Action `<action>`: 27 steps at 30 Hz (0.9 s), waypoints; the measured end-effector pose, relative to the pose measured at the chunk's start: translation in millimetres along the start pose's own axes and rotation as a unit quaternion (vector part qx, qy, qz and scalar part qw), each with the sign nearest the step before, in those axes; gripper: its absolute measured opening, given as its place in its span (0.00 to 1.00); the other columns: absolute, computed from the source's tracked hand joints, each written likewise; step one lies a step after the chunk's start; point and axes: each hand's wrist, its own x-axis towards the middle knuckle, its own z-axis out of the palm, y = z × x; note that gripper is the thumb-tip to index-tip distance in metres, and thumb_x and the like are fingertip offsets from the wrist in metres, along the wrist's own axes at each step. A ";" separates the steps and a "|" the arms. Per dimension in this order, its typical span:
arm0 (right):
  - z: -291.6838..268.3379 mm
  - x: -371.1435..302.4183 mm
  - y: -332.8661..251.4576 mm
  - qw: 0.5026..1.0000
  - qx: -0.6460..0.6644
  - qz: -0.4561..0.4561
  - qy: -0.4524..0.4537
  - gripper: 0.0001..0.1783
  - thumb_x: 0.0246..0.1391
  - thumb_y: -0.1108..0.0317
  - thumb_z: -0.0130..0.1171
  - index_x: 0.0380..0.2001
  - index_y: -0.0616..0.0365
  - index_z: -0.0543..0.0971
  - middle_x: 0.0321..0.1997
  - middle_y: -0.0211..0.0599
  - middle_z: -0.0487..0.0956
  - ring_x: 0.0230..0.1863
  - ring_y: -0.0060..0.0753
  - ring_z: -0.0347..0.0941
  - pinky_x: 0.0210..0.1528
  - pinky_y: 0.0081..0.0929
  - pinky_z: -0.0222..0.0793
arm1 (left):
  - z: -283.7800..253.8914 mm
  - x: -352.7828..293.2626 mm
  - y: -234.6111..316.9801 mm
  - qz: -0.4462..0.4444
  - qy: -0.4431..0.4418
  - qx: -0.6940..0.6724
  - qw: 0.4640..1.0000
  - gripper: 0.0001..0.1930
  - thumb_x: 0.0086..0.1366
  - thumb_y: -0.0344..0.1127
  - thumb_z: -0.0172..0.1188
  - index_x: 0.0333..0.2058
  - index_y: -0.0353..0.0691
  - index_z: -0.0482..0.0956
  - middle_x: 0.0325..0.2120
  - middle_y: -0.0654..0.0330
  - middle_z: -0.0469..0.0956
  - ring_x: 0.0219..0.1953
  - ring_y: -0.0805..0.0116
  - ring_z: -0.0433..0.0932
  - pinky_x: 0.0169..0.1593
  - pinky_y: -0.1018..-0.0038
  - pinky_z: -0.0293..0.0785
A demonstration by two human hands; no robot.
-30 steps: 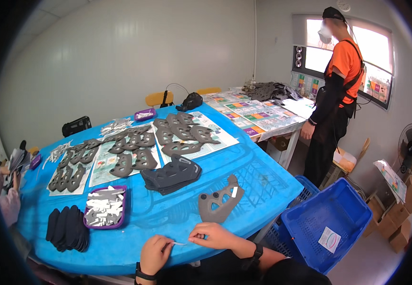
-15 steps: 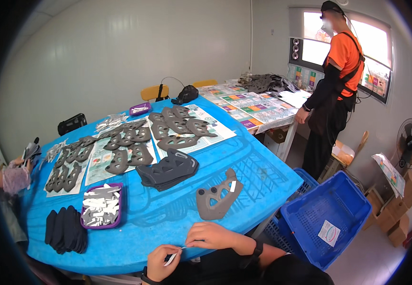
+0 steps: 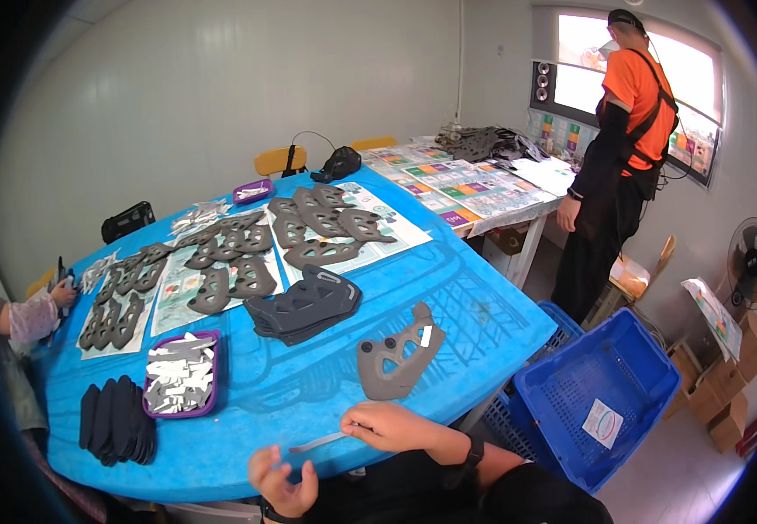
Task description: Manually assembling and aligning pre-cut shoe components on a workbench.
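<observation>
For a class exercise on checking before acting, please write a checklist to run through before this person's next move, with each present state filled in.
1. Thin strip gripped by the right hand: ok, one end pinched.
2. Left hand free: ok, fingers spread, gripping nothing.
3. Near grey piece uncovered by hands: ok.
4. That piece free of strips: not ok, a white strip lies on it.
5. Thin strip's underside clean: cannot tell, hidden.
</observation>
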 end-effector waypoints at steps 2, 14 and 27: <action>5.8 1.2 1.6 0.998 -0.042 -0.026 0.025 0.08 0.54 0.64 0.51 0.30 0.56 0.75 0.29 0.34 0.75 0.33 0.39 0.71 0.34 0.33 0.66 | -14.2 13.3 5.2 0.212 -0.154 -0.024 0.965 0.16 0.50 0.24 0.64 0.37 0.38 0.70 0.28 0.52 0.73 0.28 0.57 0.73 0.34 0.66 0.70; 18.4 1.5 4.8 0.984 -0.128 -0.055 0.107 0.06 0.51 0.66 0.54 0.29 0.56 0.75 0.28 0.34 0.75 0.35 0.39 0.71 0.35 0.34 0.68 | 2.4 11.4 4.6 0.068 -0.414 0.064 0.905 0.20 0.49 0.36 0.64 0.42 0.36 0.74 0.35 0.57 0.73 0.35 0.58 0.73 0.37 0.67 0.68; 37.3 -14.3 -4.1 0.952 -0.239 -0.146 0.126 0.13 0.45 0.68 0.56 0.36 0.61 0.76 0.39 0.35 0.75 0.42 0.35 0.70 0.44 0.30 0.66 | -0.6 10.8 14.4 0.084 -0.448 0.131 0.880 0.22 0.48 0.39 0.63 0.42 0.35 0.74 0.34 0.54 0.71 0.36 0.56 0.68 0.40 0.66 0.64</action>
